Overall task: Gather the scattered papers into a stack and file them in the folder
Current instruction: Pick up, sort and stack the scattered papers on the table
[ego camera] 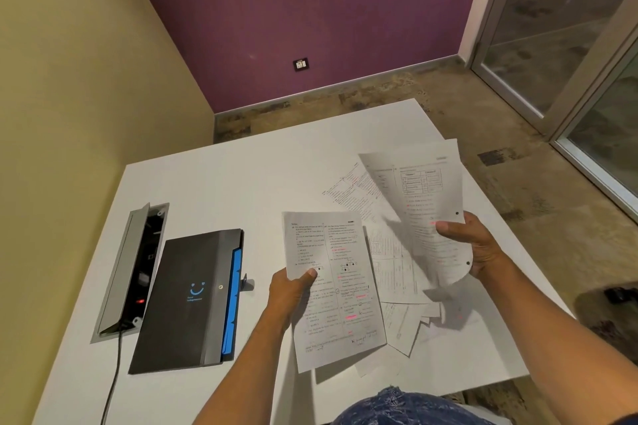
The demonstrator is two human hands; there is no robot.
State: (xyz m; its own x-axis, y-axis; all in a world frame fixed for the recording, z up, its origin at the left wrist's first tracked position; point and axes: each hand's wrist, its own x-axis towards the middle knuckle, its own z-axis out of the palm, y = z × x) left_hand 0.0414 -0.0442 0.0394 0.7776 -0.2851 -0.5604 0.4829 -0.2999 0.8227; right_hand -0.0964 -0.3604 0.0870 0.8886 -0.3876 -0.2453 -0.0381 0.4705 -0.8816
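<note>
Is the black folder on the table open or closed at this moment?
Closed. The folder lies flat on the table, its cover down; only blue divider tabs show along its right edge.

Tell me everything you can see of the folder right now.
The folder is a dark grey, matte, plastic-looking expanding file, lying flat and closed on the white table, left of the papers. A light blue smiley logo with small text sits on its cover, next to a small round stud. Blue divider tabs show along its right edge, and a dark clasp tab sticks out onto the table there. Its left edge lies beside the open cable box set in the table. Neither hand touches it.
</note>
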